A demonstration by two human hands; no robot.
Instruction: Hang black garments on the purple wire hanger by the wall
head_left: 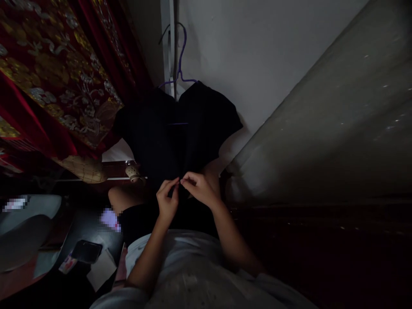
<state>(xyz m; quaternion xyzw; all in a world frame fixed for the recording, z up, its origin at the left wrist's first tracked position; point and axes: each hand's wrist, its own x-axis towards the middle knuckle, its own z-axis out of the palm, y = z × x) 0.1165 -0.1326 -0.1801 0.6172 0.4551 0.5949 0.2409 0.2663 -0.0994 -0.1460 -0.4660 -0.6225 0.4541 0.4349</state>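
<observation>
A black short-sleeved shirt (151, 133) hangs in front of me on a purple hanger (180, 75), hooked to a pale upright bar. Its front has a dark opening down the middle. My left hand (167, 201) pinches thumb and forefinger together at the lower front of the shirt. Close beside it, my right hand (200, 187) makes a similar pinch on the right side of the opening. The fingertips of both hands almost meet. Any small part between them is too dark to make out.
Red cloth with gold and silver embroidery (61, 68) hangs at left. Below are a tan quilted item (82, 168) and a beige clog (132, 173). A phone (86, 251) and white paper (101, 269) lie on a dark surface. A greyish sheet-like surface (337, 124) slants at right.
</observation>
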